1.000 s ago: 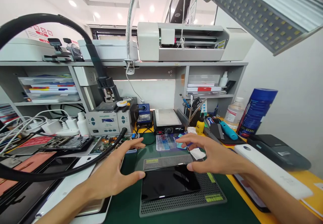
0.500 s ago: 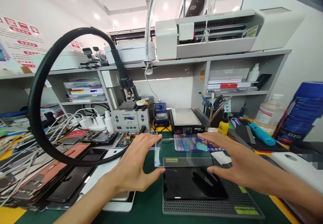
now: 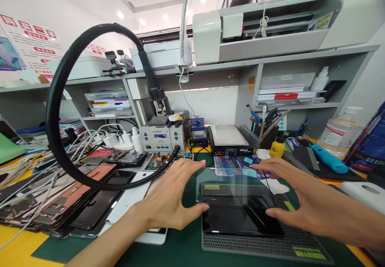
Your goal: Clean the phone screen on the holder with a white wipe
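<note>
hands (image 3: pixel 170 194) hold clear sheet (image 3: pixel 231 184) by edges

We see a yellow workbench (image 3: pixel 22 243) spread with a green mat (image 3: pixel 185 251), on which lie a white tablet (image 3: pixel 126 202) at left and, nearer the right, a grey perforated pad (image 3: pixel 249 246) bearing a black phone (image 3: pixel 240 223).

- Wall poster (image 3: pixel 33 38): white Chinese characters in red squares, the last two reading "二手"; the smaller lines are too small to read.
- Mat (image 3: pixel 258 247): yellow-green labels with dark print, too blurred to read.
- Heating plate (image 3: pixel 230 152): white lettering along the black front, too small to read surely.
- Big printer (image 3: pixel 270 46): yellow-and-black sticker, wording unclear.
- Clear bottle (image 3: pixel 339 132): red-and-white label, text not legible.
</note>
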A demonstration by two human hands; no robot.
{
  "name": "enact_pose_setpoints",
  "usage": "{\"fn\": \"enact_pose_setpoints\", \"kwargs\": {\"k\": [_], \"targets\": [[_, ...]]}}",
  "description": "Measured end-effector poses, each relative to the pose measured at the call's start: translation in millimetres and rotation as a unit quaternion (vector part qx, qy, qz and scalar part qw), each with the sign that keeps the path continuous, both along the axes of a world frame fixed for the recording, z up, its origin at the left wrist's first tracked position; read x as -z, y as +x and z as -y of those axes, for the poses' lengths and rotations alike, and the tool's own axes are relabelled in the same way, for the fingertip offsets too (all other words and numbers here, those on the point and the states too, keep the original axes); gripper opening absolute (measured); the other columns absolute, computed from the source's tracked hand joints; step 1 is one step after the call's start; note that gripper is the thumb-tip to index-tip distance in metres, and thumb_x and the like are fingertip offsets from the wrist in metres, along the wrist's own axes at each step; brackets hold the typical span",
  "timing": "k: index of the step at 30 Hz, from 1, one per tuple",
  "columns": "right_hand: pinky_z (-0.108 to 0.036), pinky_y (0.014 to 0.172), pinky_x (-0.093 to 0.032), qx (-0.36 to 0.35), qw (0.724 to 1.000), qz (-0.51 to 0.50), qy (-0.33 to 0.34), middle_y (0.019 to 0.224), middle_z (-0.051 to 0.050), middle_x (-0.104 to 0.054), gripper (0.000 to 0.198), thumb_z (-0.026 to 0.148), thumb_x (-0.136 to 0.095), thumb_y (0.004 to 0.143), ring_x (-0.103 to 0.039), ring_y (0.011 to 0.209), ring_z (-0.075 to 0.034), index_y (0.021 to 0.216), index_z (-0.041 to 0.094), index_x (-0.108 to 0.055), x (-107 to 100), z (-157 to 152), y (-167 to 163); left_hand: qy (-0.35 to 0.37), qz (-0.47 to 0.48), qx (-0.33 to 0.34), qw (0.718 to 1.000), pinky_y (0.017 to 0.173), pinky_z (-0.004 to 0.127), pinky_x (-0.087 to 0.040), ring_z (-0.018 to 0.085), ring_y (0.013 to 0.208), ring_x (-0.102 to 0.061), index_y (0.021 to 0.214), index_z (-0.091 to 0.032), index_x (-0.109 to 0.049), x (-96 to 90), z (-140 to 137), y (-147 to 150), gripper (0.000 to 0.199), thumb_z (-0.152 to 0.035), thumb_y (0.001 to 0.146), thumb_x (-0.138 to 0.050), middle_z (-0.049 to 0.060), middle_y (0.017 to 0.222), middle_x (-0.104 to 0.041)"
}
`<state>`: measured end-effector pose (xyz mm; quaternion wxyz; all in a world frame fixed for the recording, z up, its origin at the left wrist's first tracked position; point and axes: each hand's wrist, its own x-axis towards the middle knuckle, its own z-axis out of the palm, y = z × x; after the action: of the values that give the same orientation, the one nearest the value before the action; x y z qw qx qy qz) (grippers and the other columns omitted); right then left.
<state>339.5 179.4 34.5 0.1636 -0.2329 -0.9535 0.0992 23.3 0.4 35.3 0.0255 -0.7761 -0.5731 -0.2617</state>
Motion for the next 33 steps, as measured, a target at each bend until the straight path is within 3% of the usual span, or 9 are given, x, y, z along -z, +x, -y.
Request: {"fn": "enact_pose_setpoints", "kwargs": {"k": [6,13,21,27,33], "targets": [[-0.043,0.092,-0.06,0.02,0.998,0.006,-0.062,0.151,-0.007,-0.053,0.078,0.057,-0.077,0.078,-0.065,0.118,-0.036,0.147,0.037,-0.048,-7.5,5.1,4.2,-0.042,-0.017,0.015,0.999,0.117,0.053,-0.038,0.033,0.136,-0.043,0.153,-0.027,-0.027,-0.3,2.4,3.7,0.081,-0.037,0.085,-0.071,0.012,0.147,-0.048],[-0.035,0.072,-0.062,0.029,0.988,0.046,-0.146,0.134,-0.006,-0.066,0.074,0.058,-0.081,0.073,-0.069,0.103,-0.032,0.14,0.039,-0.056,-12.6,5.9,1.7,-0.086,-0.036,0.023,0.995,0.117,0.054,-0.038,0.032,0.132,-0.048,0.154,-0.027,-0.025,-1.9,7.4,8.2,0.083,-0.035,0.084,-0.068,0.011,0.146,-0.049],[-0.037,0.087,-0.059,0.023,0.983,0.085,-0.16,0.137,-0.005,-0.06,0.076,0.063,-0.079,0.072,-0.064,0.114,-0.032,0.138,0.037,-0.054,-11.1,3.9,0.1,-0.117,-0.071,0.009,0.991,0.118,0.061,-0.036,0.037,0.139,-0.044,0.157,-0.029,-0.022,-0.7,8.2,9.6,0.083,-0.04,0.087,-0.066,0.012,0.151,-0.046],[-0.037,0.083,-0.057,0.041,0.977,0.13,-0.164,0.129,-0.006,-0.064,0.08,0.061,-0.078,0.073,-0.067,0.107,-0.032,0.143,0.034,-0.05,-15.3,6.8,1.4,-0.117,-0.083,0.007,0.99,0.116,0.058,-0.04,0.037,0.139,-0.045,0.158,-0.03,-0.023,1.6,9.0,11.3,0.084,-0.041,0.087,-0.068,0.012,0.151,-0.047],[-0.032,0.073,-0.057,0.017,0.981,0.103,-0.163,0.127,-0.005,-0.066,0.075,0.054,-0.079,0.073,-0.069,0.1,-0.029,0.141,0.035,-0.052,-15.7,7.8,2.0,-0.107,-0.076,0.016,0.991,0.111,0.054,-0.046,0.037,0.135,-0.05,0.157,-0.03,-0.028,1.2,7.9,12.8,0.083,-0.039,0.086,-0.07,0.011,0.146,-0.053]]}}
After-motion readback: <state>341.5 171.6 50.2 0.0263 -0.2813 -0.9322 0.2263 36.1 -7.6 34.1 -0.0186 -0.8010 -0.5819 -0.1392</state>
